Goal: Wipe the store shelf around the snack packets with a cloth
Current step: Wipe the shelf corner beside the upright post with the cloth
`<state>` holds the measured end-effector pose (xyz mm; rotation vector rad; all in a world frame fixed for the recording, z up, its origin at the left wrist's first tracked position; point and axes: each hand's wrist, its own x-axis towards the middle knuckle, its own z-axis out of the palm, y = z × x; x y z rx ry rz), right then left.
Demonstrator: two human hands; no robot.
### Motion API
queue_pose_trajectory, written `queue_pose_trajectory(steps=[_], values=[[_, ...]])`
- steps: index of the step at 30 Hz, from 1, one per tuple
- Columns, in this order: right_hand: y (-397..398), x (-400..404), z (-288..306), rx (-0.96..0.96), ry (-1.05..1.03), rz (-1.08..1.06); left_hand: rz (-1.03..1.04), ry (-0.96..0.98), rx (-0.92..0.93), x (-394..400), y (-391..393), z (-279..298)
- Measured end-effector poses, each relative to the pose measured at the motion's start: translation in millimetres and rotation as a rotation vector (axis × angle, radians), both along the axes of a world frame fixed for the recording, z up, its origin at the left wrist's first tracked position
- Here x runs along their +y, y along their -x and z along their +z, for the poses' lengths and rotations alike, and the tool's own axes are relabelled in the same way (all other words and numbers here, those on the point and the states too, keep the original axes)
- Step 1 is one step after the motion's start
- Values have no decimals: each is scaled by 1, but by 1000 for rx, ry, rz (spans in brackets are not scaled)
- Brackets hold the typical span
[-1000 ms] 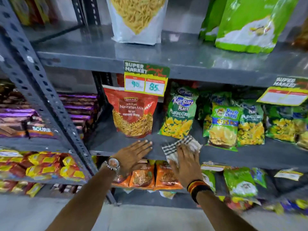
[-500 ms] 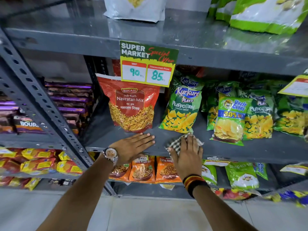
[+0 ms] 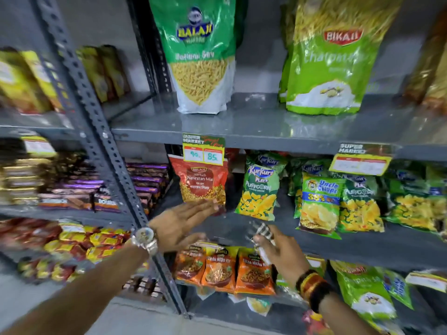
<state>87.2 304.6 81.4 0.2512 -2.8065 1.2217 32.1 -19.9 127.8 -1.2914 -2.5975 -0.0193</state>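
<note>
**Head view: snack shelving, both hands at the middle shelf**

Head camera record, blurred by motion.

Writing legible: upper shelf (image 3: 254,122) carries a green and white pouch marked "BALAJI" (image 3: 203,59) at 12 o'clock and a lime pouch marked "BIKAJI" (image 3: 331,61) at 1 o'clock. A price tag (image 3: 203,151) on the upper shelf's front lip reads "SUPER MARKET", "90" and "85". A second tag (image 3: 360,159) at 2 o'clock repeats "SUPER MARKET"; its figures are unreadable. On the middle shelf (image 3: 362,245): red "Navratan Mix" packet (image 3: 200,181), green "Kurkure Puffcorn" packet (image 3: 260,192), yellow "Uncle Chipps" packet (image 3: 320,201) marked "30%". Below, orange "Tikha Mitha Mix" packets (image 3: 254,272) hang at 6 o'clock.

Edges and room: bare grey strip along the middle shelf's front edge, between the packets and the lip. A gap separates the Navratan Mix from the Kurkure packet. A perforated steel upright (image 3: 101,146) runs diagonally at 9 o'clock, bounding the bay.

Hands: left hand (image 3: 179,226), wristwatch (image 3: 145,238) on its wrist, is flat with fingers extended and together, fingertips at the lower edge of the Navratan Mix packet; actual contact cannot be told. Right hand (image 3: 280,250), banded at the wrist, is curled around a checked cloth (image 3: 262,234), which sits bunched at the shelf's front edge, at 5 o'clock from the left hand. The hands are near each other, not touching.
</note>
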Motion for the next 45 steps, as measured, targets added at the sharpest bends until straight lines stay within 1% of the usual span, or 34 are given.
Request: queue_pose_trajectory(steps=[3, 5, 7, 10, 13, 18, 20, 25, 31, 34, 40, 45], values=[[-18, -11, 52, 53, 166, 174, 62, 14, 111, -24, -17, 64], [-25, -24, 90, 142, 273, 276, 109, 19, 200, -45, -19, 105], [-28, -40, 131, 235, 318, 322, 159, 11, 272, -67, -16, 143], [-18, -65, 181, 366, 240, 341, 242, 27, 377, -101, -2, 192], [7, -104, 224, 479, 142, 266, 315, 73, 494, -135, 22, 239], [71, -185, 272, 510, 8, 249, 292, 95, 692, -178, 69, 306], [98, -214, 283, 506, -83, 217, 270, 101, 760, -186, 86, 324], [156, -269, 303, 506, -287, 149, 213, 140, 901, -196, 115, 336], [239, -312, 312, 485, -410, 57, 212, 56, 1047, -196, 139, 320], [281, -329, 314, 416, -472, 28, 190, 34, 1073, -198, 144, 318], [343, -343, 309, 293, -506, -139, 170, -7, 1097, -198, 149, 317], [379, -338, 301, 195, -438, -295, 154, -35, 1126, -198, 153, 317]])
